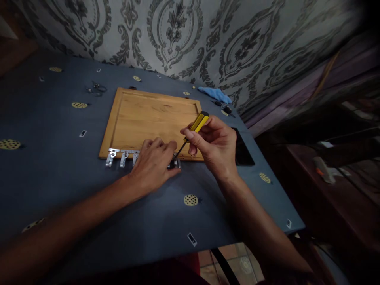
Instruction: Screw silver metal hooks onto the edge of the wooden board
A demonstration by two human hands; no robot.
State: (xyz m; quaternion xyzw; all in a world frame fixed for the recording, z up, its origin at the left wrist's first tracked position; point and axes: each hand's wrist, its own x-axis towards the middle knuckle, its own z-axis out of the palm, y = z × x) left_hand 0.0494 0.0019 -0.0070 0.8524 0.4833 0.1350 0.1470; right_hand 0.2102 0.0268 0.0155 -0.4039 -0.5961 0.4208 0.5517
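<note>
A framed wooden board [154,118] lies flat on the table. Along its near edge runs a silver metal hook rail [114,151] with several hooks hanging over the edge. My left hand [152,164] covers the rail's middle, fingers curled over the board's edge and thumb by the right-hand hook [177,163]. In my right hand [218,144] is a yellow and black screwdriver [198,123], pinched by its handle. Its shaft slants down to the left, the tip close to the rail beside my left fingers. Whether the tip sits in a screw is hidden.
The blue tablecloth [74,174] has a pineapple print. A dark flat device [245,148] lies right of the board, with a blue cloth [215,94] and a small dark tool [224,107] behind. Dark scissors-like handles [96,89] lie at the back left. A patterned curtain [175,35] hangs behind.
</note>
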